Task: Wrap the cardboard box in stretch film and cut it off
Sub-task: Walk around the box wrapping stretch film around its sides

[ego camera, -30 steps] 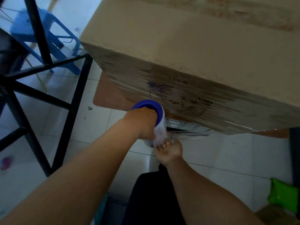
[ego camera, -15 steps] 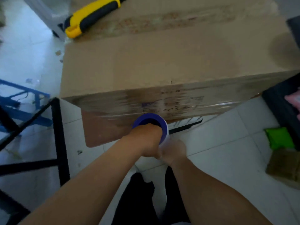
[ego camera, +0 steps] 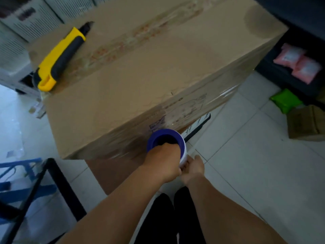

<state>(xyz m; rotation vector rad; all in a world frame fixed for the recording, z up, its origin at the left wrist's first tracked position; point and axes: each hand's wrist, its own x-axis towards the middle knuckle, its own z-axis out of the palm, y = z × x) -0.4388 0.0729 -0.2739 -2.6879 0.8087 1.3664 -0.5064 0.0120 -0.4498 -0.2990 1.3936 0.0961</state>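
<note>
A large cardboard box fills the middle of the head view, with glossy stretch film over its near side. The stretch film roll, white with a blue core, stands upright against the box's lower near edge. My left hand grips the roll's top, fingers hooked into the blue core. My right hand holds the roll's lower end from underneath. A yellow and black utility knife lies on the box's top at the far left.
A black metal frame and a blue stool stand at the lower left. Grey cabinets sit behind the box. At the right lie pink packets, a green bag and a small brown box on the tiled floor.
My view has swung up and left, so the box's top and the knife now show fully. Both hands have carried the roll to the right along the box's near side.
</note>
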